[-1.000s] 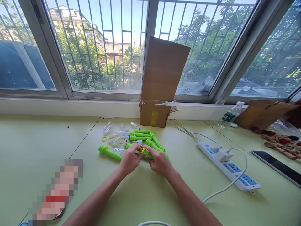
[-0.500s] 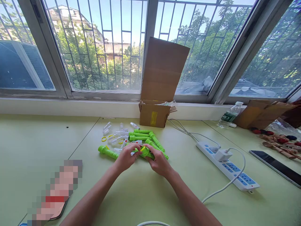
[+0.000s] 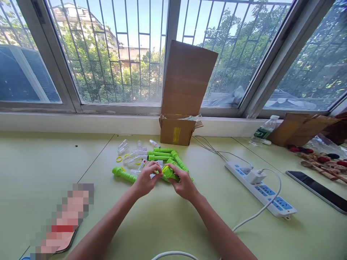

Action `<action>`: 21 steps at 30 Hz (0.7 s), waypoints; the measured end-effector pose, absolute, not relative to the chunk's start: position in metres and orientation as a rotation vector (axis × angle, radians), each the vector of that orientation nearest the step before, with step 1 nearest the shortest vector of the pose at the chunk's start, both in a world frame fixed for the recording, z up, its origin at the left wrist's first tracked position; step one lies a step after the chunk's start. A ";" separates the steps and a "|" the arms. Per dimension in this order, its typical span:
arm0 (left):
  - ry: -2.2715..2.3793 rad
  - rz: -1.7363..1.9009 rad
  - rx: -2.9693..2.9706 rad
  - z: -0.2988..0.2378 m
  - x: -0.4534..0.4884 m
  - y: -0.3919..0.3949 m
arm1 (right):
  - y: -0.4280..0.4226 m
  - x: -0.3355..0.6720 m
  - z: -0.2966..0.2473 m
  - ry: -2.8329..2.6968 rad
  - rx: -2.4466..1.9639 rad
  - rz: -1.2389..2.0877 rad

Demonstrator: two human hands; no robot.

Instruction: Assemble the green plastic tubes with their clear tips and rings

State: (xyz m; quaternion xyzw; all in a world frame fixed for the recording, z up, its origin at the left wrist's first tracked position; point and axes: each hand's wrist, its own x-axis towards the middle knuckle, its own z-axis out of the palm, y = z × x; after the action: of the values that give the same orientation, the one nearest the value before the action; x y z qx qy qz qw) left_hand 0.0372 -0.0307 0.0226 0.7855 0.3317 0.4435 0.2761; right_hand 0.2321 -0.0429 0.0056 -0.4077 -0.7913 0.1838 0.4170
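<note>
My right hand (image 3: 184,182) is wrapped round a bright green ribbed plastic tube (image 3: 171,174), its wider end pointing toward my left hand. A thin yellow ring (image 3: 165,167) sits at that end, and whether it is fully seated I cannot tell. My left hand (image 3: 148,179) is closed in a pinch at the ring's near edge; its fingertips partly hide the ring. Just behind my hands lie several more green tubes (image 3: 159,157) and clear plastic tubes (image 3: 132,159). A single green tube (image 3: 123,174) rests left of my left hand. Loose yellow rings (image 3: 119,159) lie beside the clear tubes.
An open cardboard box (image 3: 177,131) stands against the window ledge. To the right are a white power strip (image 3: 260,189) with cables, a phone (image 3: 316,190), a water bottle (image 3: 264,131) and wooden pieces (image 3: 322,169). A blurred flat object (image 3: 65,220) lies at left.
The green tube's end has turned more toward me, and the yellow ring now lies against it. My left fingers have shifted down to the ring's near edge. The view has moved slightly.
</note>
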 end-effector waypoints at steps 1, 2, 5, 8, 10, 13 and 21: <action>0.885 1.185 2.103 0.024 0.037 -0.032 | -0.043 0.232 0.006 -1.994 -1.019 0.462; 0.876 1.181 2.095 0.025 0.037 -0.033 | -0.043 0.232 0.005 -2.006 -1.016 0.463; 0.832 1.170 2.064 0.028 0.036 -0.034 | -0.042 0.231 0.004 -2.064 -1.014 0.440; 0.779 1.137 1.972 0.028 0.036 -0.034 | -0.042 0.229 0.003 -2.117 -1.022 0.374; 0.752 1.111 1.896 0.026 0.036 -0.033 | -0.042 0.228 0.002 -2.140 -1.041 0.312; 0.744 1.115 1.854 0.023 0.037 -0.032 | -0.043 0.227 0.002 -2.173 -1.107 0.215; 0.871 1.190 2.122 0.023 0.038 -0.035 | -0.046 0.226 0.005 -2.223 -1.187 0.161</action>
State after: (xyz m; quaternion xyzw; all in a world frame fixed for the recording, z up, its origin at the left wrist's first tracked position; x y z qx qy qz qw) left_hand 0.0382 -0.0346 0.0234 0.7895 0.3239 0.4426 0.2753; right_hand 0.2261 -0.0456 0.0046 -0.4479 -0.8389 0.0606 0.3033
